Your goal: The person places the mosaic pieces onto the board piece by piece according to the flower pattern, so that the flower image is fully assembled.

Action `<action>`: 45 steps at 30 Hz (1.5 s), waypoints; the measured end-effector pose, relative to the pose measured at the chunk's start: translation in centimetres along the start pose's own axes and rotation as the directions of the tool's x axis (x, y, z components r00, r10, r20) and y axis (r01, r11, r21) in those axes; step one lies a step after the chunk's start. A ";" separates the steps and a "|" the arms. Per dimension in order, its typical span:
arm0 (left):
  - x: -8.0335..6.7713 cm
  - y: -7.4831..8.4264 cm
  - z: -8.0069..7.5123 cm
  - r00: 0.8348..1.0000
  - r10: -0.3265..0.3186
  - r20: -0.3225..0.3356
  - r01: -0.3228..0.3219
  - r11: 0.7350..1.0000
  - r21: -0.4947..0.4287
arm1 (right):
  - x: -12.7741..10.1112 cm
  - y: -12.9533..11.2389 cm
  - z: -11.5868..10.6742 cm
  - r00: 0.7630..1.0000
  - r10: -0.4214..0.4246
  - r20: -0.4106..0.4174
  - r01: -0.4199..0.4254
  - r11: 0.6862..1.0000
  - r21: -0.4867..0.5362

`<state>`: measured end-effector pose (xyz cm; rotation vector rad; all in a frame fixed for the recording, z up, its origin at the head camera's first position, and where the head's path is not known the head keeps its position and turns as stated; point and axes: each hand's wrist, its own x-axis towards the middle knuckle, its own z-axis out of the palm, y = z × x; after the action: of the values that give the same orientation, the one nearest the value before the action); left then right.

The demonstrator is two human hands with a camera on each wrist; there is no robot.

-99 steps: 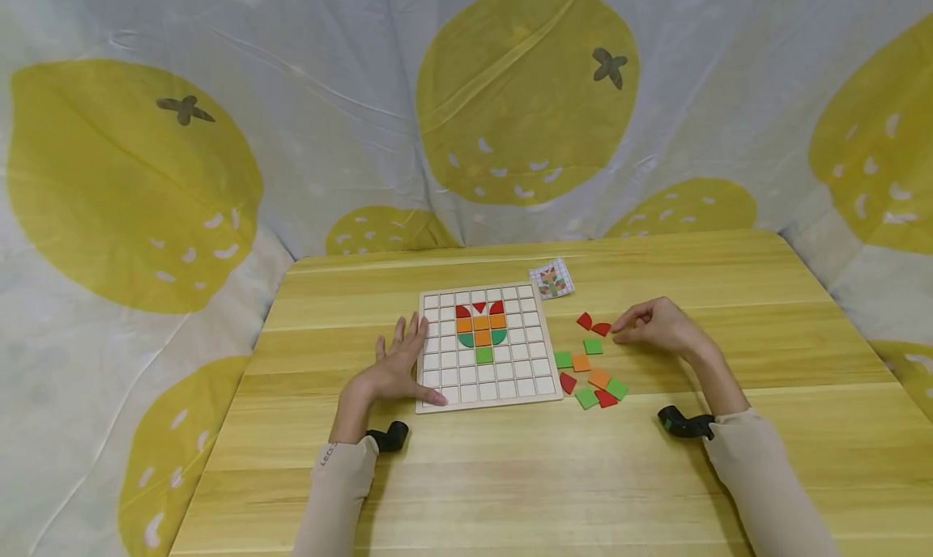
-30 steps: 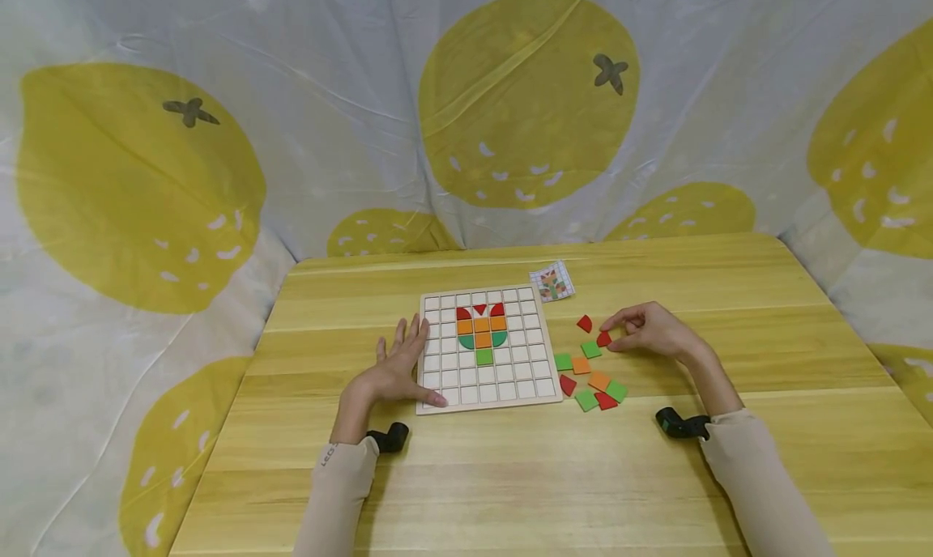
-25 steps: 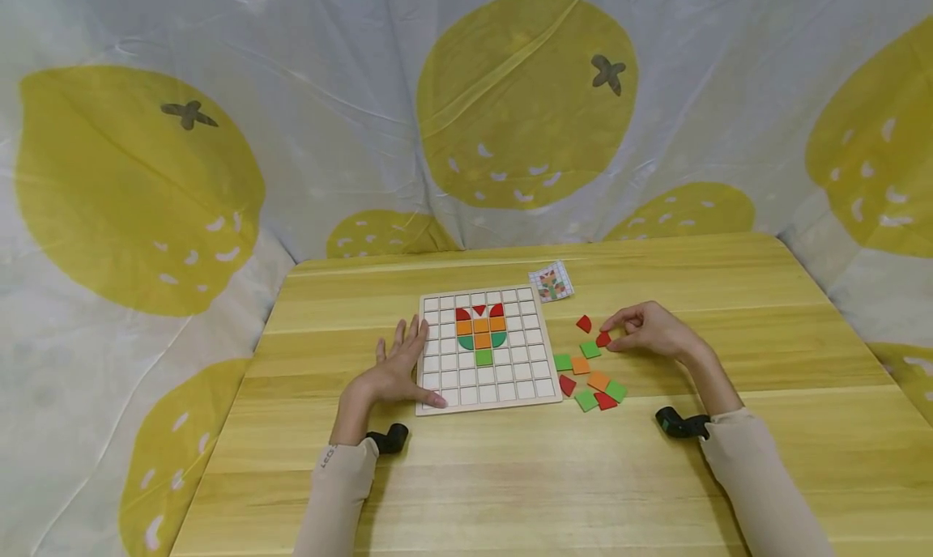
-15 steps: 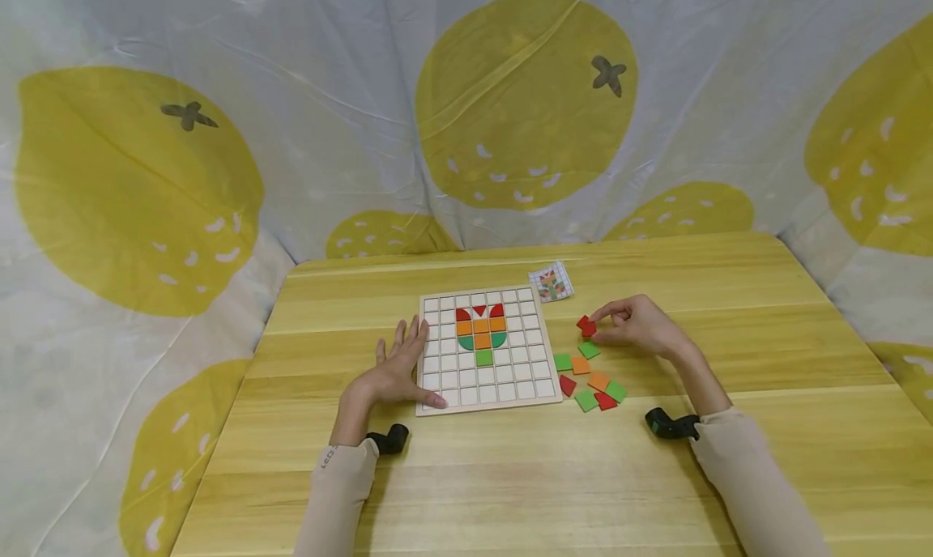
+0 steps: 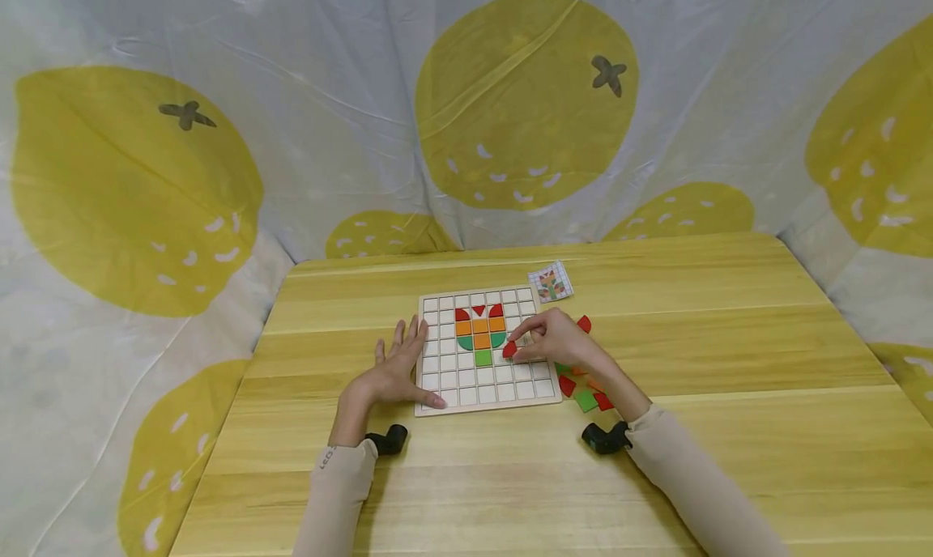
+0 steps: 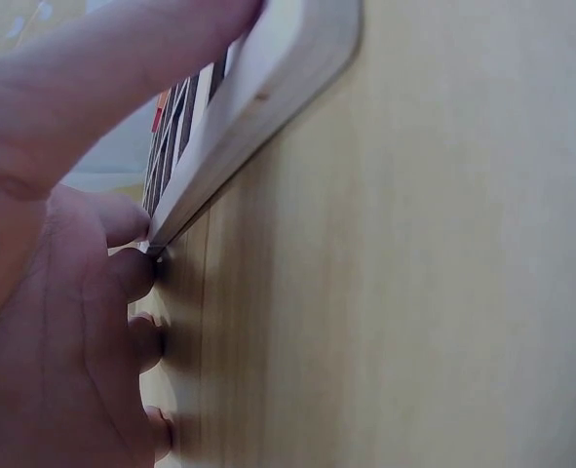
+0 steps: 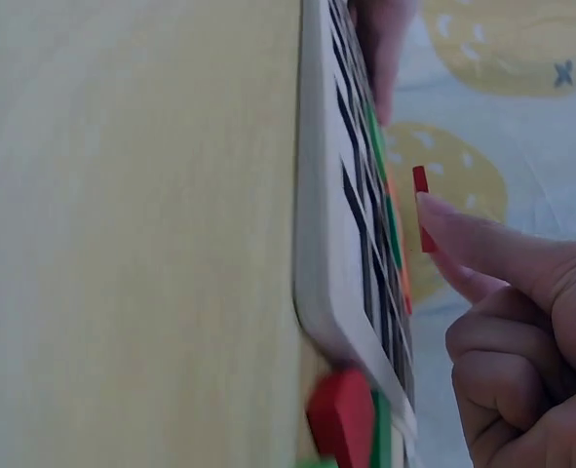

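Pinching a red piece point(image 5: 510, 350) between thumb and finger, the right hand point(image 5: 557, 337) holds it over the gridded board point(image 5: 487, 394). The left hand point(image 5: 397, 371) lies spread, clasping nothing, its fingertips at the board's left edge and its thumb on the near left corner. The two hands are apart. The governing relation is judged to be that of the red piece to the cells beneath: in the head view it appears just right of the lime-green square point(image 5: 484, 357) and nearer the person than the right-hand dark green piece point(image 5: 499, 341). The right wrist view shows it edge-on, clear of the board and roughly parallel to its face. No long axis can be made out, since fingertips cover part of the outline.

Hidden from the head camera are several cells under the right hand and some of the loose pieces point(image 5: 585, 400) on the desk point(image 5: 474, 484), behind the forearm point(image 5: 619, 384). The printed pattern on the card point(image 5: 551, 282) is too small to follow in detail; the left wrist view strongly foreshortens the grid.
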<state>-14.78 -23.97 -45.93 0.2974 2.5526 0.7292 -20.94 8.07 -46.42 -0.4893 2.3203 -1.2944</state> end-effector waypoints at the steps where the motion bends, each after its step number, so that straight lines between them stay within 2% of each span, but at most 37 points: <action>1: 0.0 0.0 0.0 1.000 0.000 0.001 0.000 1.000 0.000 | 0.2 -0.1 0.3 1.000 -0.007 0.004 0.007 1.000 -0.007; 6: 0.0 0.0 0.0 1.000 0.002 0.003 -0.002 1.000 -0.003 | 0.5 -0.1 1.4 1.000 -0.007 0.022 0.007 1.000 -0.002; 14: -0.1 0.1 -0.1 1.000 0.003 0.006 -0.003 1.000 -0.009 | 0.7 0.0 1.6 1.000 0.018 0.021 -0.019 0.999 0.034; 24: -0.1 0.2 -0.2 1.000 0.006 0.009 -0.006 1.000 -0.012 | 0.7 -0.4 1.2 1.000 -0.016 0.019 0.018 0.996 -0.090; 28: -0.1 0.2 -0.1 1.000 0.005 0.008 -0.004 1.000 -0.014 | 0.3 0.0 0.1 1.000 -0.022 0.011 0.023 0.998 -0.060; 33: -0.1 0.1 0.0 1.000 0.005 0.009 -0.005 1.000 -0.004 | -1.1 1.3 -2.7 0.999 -0.006 -0.052 0.006 1.000 0.001; 38: -0.1 0.1 0.0 1.000 0.006 0.006 -0.006 1.000 -0.010 | -2.4 3.2 -5.2 0.996 -0.008 -0.085 0.007 1.000 -0.006; 42: -0.1 0.0 0.0 1.000 0.004 0.002 -0.004 1.000 -0.012 | -3.1 4.3 -6.3 0.998 0.016 -0.064 -0.016 1.000 -0.011; 45: 0.0 0.0 0.0 1.000 0.005 0.002 -0.005 1.000 -0.007 | -3.6 5.0 -7.1 1.000 0.014 -0.007 -0.014 1.000 0.001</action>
<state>-14.79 -23.99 -45.94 0.3019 2.5482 0.7392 -22.09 17.39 -46.73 -0.4677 2.3247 -1.2923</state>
